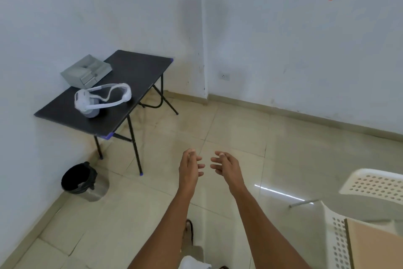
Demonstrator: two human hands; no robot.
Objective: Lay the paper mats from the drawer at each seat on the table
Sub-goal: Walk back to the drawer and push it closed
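Note:
My left hand (190,168) and my right hand (226,166) are stretched out side by side over the tiled floor, fingers apart, holding nothing. A grey drawer unit (86,71) stands at the far left of a small black folding table (130,72) against the wall, ahead and to the left of my hands. Its small drawers look closed. No paper mat is visible. A light wooden tabletop corner (375,247) shows at the bottom right.
A white headset (100,99) lies on the black table near the drawer unit. A bin with a black liner (84,181) stands on the floor by the table's leg. A white perforated chair (370,190) is at the right. White walls meet in a corner ahead.

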